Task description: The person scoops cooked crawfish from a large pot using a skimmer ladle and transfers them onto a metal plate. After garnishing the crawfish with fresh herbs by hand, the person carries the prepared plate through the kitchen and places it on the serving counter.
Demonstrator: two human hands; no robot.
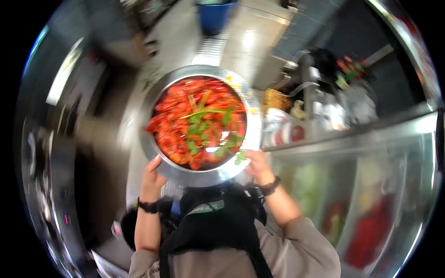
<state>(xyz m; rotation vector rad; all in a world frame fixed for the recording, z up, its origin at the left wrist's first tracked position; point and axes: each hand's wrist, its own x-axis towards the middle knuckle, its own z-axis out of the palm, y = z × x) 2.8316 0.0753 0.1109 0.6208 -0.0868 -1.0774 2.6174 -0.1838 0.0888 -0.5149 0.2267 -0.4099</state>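
A wide-rimmed metal bowl [194, 177] is in front of my body, full of red crayfish [178, 109] with green cilantro [197, 129] scattered on top. My left hand [152, 176] is closed on the near left part of the rim, thumb on top. At the near right, my right hand [257, 165] grips the rim too. A loose cilantro leaf [240, 158] lies at its fingertips; whether the fingers touch it I cannot tell. The undersides of both hands are hidden by the bowl.
To the right, a glass-fronted case [343, 194] holds blurred green and red food. Bags and containers [333, 111] crowd the shelf above it. A blue bin [214, 18] stands on the floor ahead. Metal kitchen equipment [51, 180] runs along the left.
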